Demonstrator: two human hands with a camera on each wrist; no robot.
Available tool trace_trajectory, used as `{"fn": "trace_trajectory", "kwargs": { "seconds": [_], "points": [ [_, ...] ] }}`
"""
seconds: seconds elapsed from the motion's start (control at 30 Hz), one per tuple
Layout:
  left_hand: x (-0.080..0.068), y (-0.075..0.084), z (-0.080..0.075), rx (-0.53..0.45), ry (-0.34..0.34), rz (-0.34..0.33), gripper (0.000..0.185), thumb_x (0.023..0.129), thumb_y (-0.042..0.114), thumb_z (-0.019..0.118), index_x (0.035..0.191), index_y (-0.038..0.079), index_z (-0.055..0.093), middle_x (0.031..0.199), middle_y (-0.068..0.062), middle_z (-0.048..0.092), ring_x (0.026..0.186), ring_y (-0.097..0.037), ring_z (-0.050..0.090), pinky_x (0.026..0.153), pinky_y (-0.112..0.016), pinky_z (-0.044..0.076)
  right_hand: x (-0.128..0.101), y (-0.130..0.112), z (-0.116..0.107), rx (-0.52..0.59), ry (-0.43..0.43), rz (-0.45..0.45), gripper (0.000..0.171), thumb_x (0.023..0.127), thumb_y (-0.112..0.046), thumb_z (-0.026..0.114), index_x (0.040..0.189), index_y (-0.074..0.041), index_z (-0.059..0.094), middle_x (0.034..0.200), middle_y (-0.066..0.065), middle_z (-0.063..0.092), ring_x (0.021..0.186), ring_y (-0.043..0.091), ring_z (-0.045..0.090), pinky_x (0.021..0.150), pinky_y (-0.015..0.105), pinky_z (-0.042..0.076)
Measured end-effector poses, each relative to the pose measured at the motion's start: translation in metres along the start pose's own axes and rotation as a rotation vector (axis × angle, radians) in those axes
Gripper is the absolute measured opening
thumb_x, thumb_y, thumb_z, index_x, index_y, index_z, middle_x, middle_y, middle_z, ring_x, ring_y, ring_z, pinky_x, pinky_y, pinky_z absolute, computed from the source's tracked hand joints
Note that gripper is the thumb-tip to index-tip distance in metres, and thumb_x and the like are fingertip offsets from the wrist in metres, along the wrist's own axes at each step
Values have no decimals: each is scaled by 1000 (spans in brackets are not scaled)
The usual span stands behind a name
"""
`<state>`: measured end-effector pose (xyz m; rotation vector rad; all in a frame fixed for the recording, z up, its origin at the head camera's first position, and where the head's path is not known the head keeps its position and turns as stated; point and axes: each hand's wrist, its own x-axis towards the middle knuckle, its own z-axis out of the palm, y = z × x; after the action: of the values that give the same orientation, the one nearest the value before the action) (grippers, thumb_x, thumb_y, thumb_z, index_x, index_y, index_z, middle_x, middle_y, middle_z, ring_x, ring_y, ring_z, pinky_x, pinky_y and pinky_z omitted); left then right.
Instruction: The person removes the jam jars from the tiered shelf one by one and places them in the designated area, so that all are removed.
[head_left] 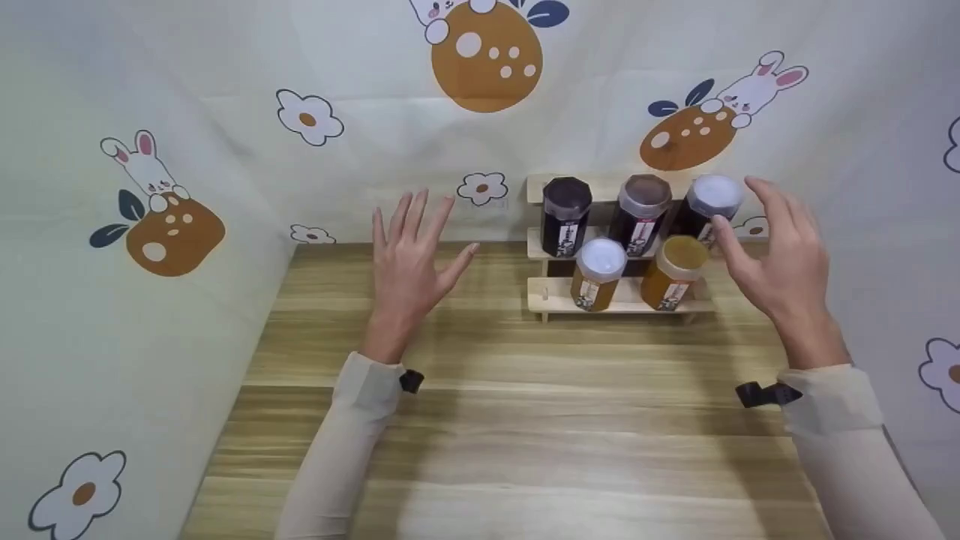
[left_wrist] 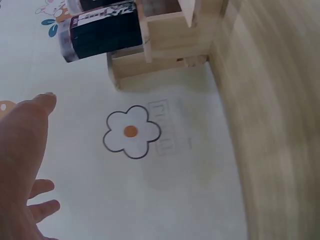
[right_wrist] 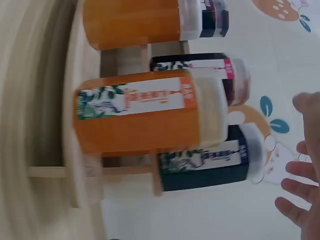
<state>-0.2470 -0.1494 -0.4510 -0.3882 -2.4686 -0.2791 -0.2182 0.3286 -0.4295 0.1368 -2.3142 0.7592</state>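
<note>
- The left hand (head_left: 409, 259) is hovering above the wooden surface (head_left: 525, 420), fingers spread and straight, holding nothing
- It is sitting well to the left of the wooden rack (head_left: 551, 300), with a bare stretch of surface between them
- The right hand (head_left: 776, 251) is hanging open just beside the right end of the rack, fingers relaxed and gripping nothing
- Its thumb is lying close to the dark jar with the white lid (head_left: 709, 206) on the upper tier; whether it is touching is hard to tell
- Two more dark jars, one with a black lid (head_left: 566, 214) and one with a brown lid (head_left: 641, 210), are standing on that upper tier
- Two amber jars are standing on the lower tier, one white-lidded (head_left: 598, 271) and one amber-lidded (head_left: 675, 270)
- The rack is standing at the back of the surface against a cloth backdrop (head_left: 225, 112) printed with rabbits and flowers
- A black strap (head_left: 757, 394) is showing at the right cuff
</note>
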Motion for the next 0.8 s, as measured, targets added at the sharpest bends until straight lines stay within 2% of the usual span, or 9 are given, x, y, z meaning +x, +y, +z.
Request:
{"fn": "trace_trajectory", "kwargs": {
  "seconds": [0.07,0.1,0.2,0.3,0.43,0.63,0.8],
  "points": [
    [-8,2,5,-29,23,-1,73,101,67,63,162,28,51,166,-12,53,156,-36,46,133,-70,23,-9,8,4,51,60,14,51,100,-32,75,147,-15,66,137,19,70,124,38,64,103,34,53],
    [-11,3,8,-43,30,0,72,101,66,64,160,26,53,164,-12,55,154,-35,49,132,-69,26,-13,12,7,75,87,25,45,100,-28,75,143,-12,69,130,20,72,118,37,65,99,25,50],
    [-20,8,16,-94,37,3,68,101,60,69,157,24,56,159,-10,59,149,-33,54,131,-66,31,-27,23,13,145,129,69,35,102,-20,71,134,-6,72,118,18,73,106,26,67,90,7,46],
    [-26,16,23,-155,17,-2,66,101,56,71,156,23,57,156,-9,61,146,-32,57,131,-62,34,-42,32,20,191,136,135,30,102,-16,68,129,-5,74,110,11,74,97,11,65,83,8,50],
    [-34,29,33,-254,-21,-16,64,102,53,71,155,19,58,153,-8,65,141,-29,61,131,-57,37,-61,43,31,226,77,292,29,103,-15,66,129,-6,74,105,-2,70,92,-4,63,76,6,51],
    [-44,48,48,-387,-74,-48,62,101,46,74,155,18,58,151,-6,67,138,-27,64,123,-52,48,-80,57,47,283,-95,564,35,107,-24,63,136,-6,69,107,-13,66,99,-2,63,82,11,50],
    [-48,65,60,-498,-136,-77,63,103,45,73,155,16,57,151,-8,67,138,-29,65,122,-50,50,-89,66,56,324,-154,679,39,108,-25,62,141,-6,68,111,-13,65,102,0,62,84,10,51]
  ]
}}
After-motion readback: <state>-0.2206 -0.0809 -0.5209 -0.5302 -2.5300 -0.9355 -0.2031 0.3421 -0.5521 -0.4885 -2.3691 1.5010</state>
